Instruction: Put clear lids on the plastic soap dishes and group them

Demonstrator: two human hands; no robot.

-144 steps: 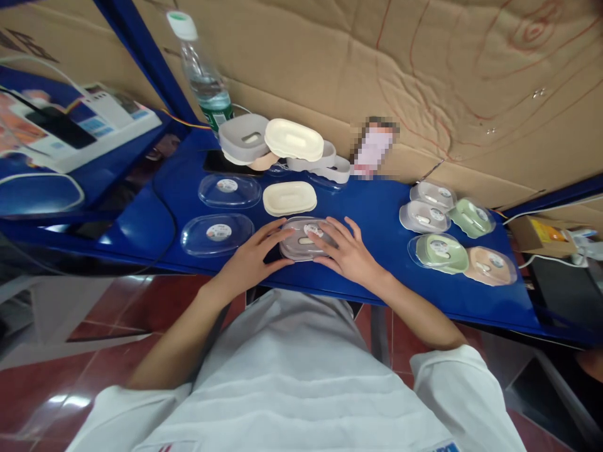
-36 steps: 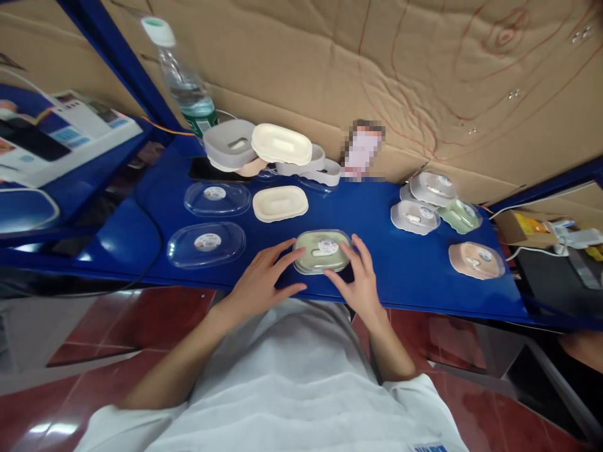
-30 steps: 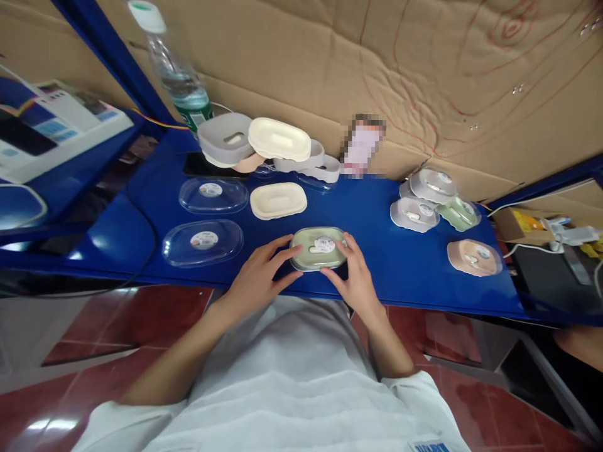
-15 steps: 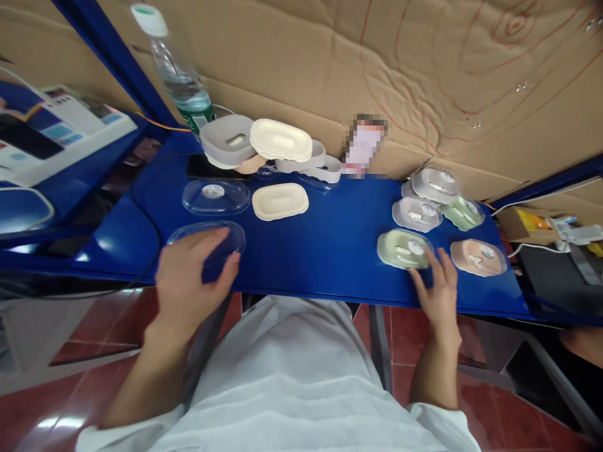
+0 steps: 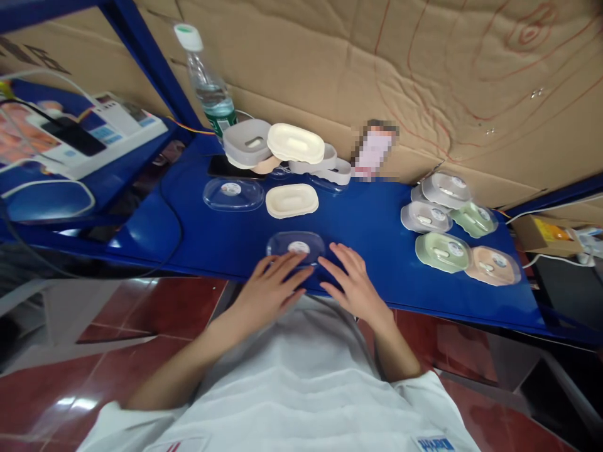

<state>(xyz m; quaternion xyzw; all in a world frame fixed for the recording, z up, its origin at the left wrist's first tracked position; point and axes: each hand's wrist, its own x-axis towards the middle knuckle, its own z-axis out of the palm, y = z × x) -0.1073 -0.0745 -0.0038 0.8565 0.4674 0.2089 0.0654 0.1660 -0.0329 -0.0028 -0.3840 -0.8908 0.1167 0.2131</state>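
Observation:
A clear plastic lid (image 5: 282, 242) with a round white label lies at the table's front edge, straight before me. My left hand (image 5: 273, 285) has its fingers stretched over the lid's near side; whether they touch it I cannot tell. Beside the lid's right end is my right hand (image 5: 355, 285), fingers spread and holding nothing. Farther back lie a cream oval piece (image 5: 292, 201) and a second clear lid (image 5: 233, 196). On the right sit covered oval boxes: a green box (image 5: 443, 252), a peach box (image 5: 494, 265), a grey box (image 5: 425, 216) and several others.
Along the cardboard wall stand a water bottle (image 5: 211, 94), a grey container (image 5: 249, 143), a cream piece (image 5: 296, 141) on other parts, and grey rings (image 5: 336, 171). A blurred-out phone (image 5: 374, 150) leans there. A black cable (image 5: 176, 220) crosses the blue table (image 5: 362, 220) at left.
The near clear lid has shifted right, to the front middle. My left hand moved right with it. The green box now sits against the peach one, and my right hand has come left from it.

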